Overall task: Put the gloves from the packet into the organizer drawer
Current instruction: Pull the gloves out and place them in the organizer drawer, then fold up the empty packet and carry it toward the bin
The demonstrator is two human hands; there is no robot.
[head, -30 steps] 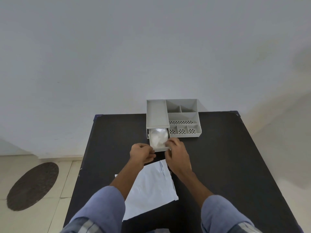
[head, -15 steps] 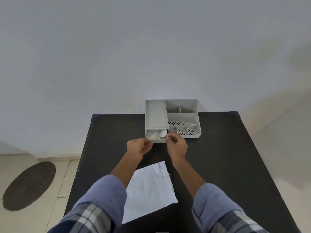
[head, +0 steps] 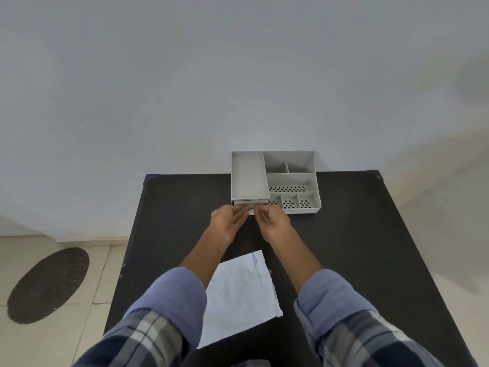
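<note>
Grey plastic organizer sits at the far edge of a black table, its drawer showing only a thin sliver of front beneath the long left tray. Both hands meet at that front: the left hand and right hand press extended fingertips against it, gripping nothing. The gloves are out of sight, the fingers covering the drawer's opening. A flat white packet lies near the person, partly covered by blue sleeves.
</note>
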